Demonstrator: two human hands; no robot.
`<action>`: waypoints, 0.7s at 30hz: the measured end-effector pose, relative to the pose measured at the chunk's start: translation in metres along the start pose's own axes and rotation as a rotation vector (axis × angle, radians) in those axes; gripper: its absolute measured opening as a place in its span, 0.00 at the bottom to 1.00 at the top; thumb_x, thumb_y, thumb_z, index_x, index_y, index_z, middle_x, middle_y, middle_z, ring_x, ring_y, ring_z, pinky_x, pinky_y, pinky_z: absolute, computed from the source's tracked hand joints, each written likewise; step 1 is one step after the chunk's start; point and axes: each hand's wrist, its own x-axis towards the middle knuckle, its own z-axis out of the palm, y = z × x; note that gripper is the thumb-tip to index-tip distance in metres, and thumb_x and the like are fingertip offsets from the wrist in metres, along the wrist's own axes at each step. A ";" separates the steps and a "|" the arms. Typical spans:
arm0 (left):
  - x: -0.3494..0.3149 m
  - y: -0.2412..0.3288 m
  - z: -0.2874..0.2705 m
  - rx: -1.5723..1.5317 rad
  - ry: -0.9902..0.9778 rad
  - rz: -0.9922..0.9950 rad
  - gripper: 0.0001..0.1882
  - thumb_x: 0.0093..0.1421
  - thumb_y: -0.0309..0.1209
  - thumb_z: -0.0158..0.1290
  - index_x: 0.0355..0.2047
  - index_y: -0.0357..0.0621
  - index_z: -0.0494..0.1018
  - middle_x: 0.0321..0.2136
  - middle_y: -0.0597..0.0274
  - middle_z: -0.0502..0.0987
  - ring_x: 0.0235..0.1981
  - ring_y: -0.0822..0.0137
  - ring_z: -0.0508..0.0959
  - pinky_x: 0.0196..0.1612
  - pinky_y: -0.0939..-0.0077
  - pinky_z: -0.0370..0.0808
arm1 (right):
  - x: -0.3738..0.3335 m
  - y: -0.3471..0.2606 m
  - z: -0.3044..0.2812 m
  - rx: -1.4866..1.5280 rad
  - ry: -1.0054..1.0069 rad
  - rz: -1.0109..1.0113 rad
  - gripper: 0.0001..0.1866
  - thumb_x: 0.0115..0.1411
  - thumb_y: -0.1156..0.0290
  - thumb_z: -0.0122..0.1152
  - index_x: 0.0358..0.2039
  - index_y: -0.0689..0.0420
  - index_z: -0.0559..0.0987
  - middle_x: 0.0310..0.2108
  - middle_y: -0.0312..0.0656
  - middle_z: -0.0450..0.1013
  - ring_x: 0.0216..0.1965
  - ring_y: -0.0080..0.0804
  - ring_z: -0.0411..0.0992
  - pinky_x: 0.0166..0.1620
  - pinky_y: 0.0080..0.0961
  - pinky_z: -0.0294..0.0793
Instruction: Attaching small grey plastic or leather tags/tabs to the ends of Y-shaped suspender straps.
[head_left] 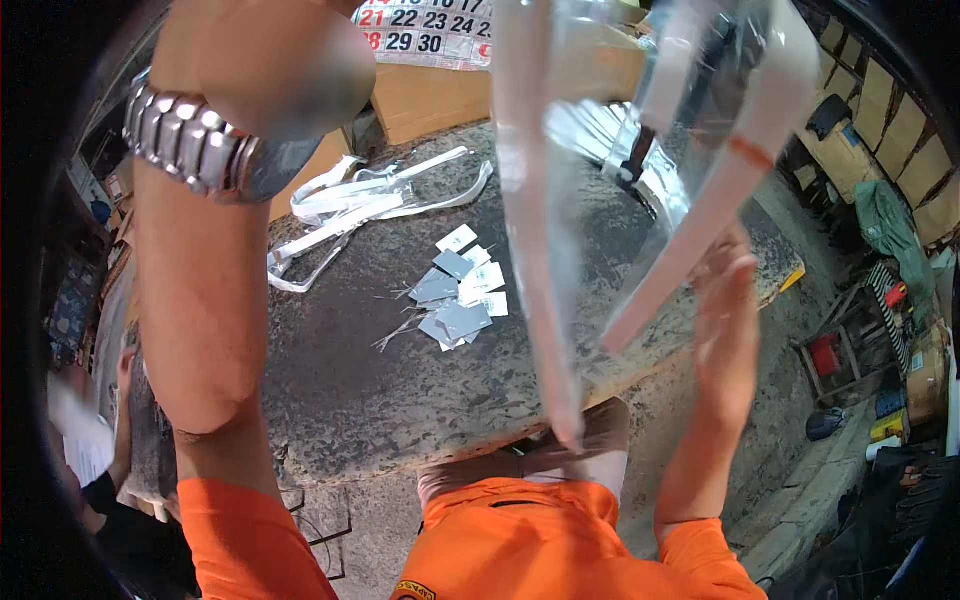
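Note:
Close to the camera, my left hand is raised at the upper left, large and smeared. A metal watch sits on that wrist; the fingers cannot be made out. Long pale straps in clear plastic sleeves hang down from the top edge, one of them looped over at the right. My right hand is upright beside the looped strap's lower part. Its fingers are blurred and partly behind plastic, so I cannot tell whether they grip it.
On the dark worn table lie grey and white hang tags with strings. Plastic-wrapped white straps lie at left, a bundle farther right. Cardboard boxes stand behind. Another person is at lower left; a stool stands right.

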 end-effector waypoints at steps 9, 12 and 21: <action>0.072 -0.046 -0.073 -0.155 -0.670 -0.140 0.23 0.65 0.28 0.44 0.51 0.14 0.62 0.29 0.41 0.77 0.20 0.62 0.81 0.16 0.84 0.79 | 0.034 -0.080 -0.006 0.071 -0.585 -0.229 0.41 0.65 0.44 0.51 0.65 0.66 0.59 0.57 0.50 0.69 0.58 0.38 0.69 0.58 0.35 0.69; 0.050 -0.014 -0.051 0.184 -0.465 0.027 0.19 0.62 0.28 0.47 0.43 0.16 0.70 0.25 0.46 0.77 0.17 0.67 0.78 0.15 0.85 0.76 | -0.004 -0.089 -0.004 0.076 -0.437 -0.070 0.39 0.64 0.49 0.56 0.64 0.67 0.60 0.46 0.49 0.75 0.33 0.30 0.76 0.40 0.27 0.77; 0.062 -0.094 -0.080 0.615 0.026 0.291 0.20 0.66 0.43 0.51 0.42 0.37 0.76 0.38 0.57 0.80 0.40 0.69 0.81 0.45 0.70 0.76 | 0.003 -0.166 -0.018 0.861 -0.745 0.180 0.26 0.69 0.42 0.39 0.51 0.46 0.76 0.28 0.46 0.78 0.19 0.35 0.77 0.12 0.20 0.75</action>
